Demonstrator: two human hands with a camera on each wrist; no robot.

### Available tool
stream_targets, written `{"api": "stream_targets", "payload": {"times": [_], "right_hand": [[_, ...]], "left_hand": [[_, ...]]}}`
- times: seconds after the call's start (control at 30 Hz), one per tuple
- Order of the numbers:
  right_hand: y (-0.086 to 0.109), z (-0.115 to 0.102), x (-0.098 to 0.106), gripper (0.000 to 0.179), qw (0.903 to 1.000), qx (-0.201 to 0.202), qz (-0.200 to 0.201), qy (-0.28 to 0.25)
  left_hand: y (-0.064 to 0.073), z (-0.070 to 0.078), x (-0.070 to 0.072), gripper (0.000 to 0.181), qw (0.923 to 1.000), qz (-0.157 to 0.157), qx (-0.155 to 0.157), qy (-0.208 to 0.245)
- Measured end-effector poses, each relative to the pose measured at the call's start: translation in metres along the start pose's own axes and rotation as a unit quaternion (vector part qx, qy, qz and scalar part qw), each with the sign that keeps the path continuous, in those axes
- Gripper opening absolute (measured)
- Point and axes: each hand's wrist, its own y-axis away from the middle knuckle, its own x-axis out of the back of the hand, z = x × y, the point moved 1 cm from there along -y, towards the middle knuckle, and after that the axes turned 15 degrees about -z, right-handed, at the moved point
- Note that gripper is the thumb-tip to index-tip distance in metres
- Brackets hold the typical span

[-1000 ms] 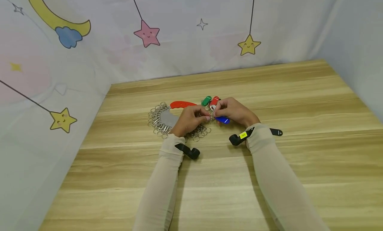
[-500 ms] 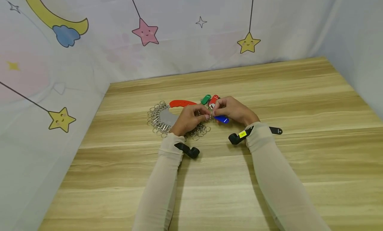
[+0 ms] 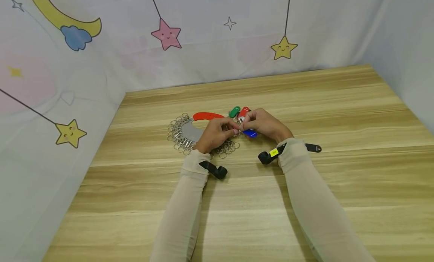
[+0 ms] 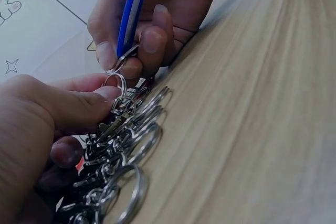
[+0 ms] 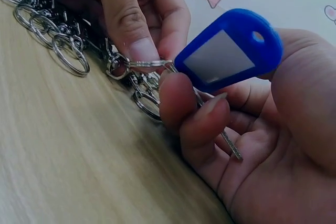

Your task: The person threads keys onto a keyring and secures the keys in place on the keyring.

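Note:
In the head view my left hand (image 3: 215, 134) and right hand (image 3: 265, 124) meet at the right end of a grey fan-shaped key holder plate (image 3: 191, 132). The left thumb and finger pinch a steel split ring (image 4: 122, 83), which hangs from a clasp on the plate's edge. Opposite, the right hand grips a key (image 5: 231, 144) with a blue key tag (image 5: 226, 59) on it. The key's blade sticks out below the right fingers, its head mostly hidden among them. At the pinch, the ring runs right up to the key.
Many more split rings (image 4: 134, 195) on clasps line the plate, which has a red handle (image 3: 207, 116). Beyond the hands lie a green key tag (image 3: 234, 111) and a red key tag (image 3: 243, 112). A black tag-like strip (image 3: 313, 147) shows beside the right wrist.
Both hands stay at nearly the same place, still holding the ring and the key. The blue tag has shifted slightly left and up, nearer the right fingers.

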Motion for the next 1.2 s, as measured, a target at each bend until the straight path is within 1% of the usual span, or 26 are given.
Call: {"api": "stream_targets", "payload": {"times": [0.27, 0.6, 0.77, 1.2], "right_hand": [[-0.0012, -0.0032, -0.0023, 0.007, 0.9998, -0.012, 0.014, 0.009], [-0.0029, -0.0020, -0.0023, 0.007, 0.9999, -0.013, 0.010, -0.002], [-0.0031, -0.0014, -0.0021, 0.006, 0.9997, -0.019, 0.013, -0.002], [-0.0019, -0.0033, -0.0052, 0.008, 0.9996, -0.019, 0.019, 0.005]], "left_hand": [[-0.0014, 0.0000, -0.0005, 0.005, 1.0000, 0.006, 0.003, 0.003], [-0.0029, -0.0004, -0.0015, 0.004, 0.9997, 0.015, 0.013, -0.012], [-0.0023, 0.0013, -0.0017, 0.004, 0.9995, 0.017, 0.011, -0.023], [-0.0017, 0.0002, -0.0032, 0.004, 0.9988, 0.022, 0.008, -0.044]]}}
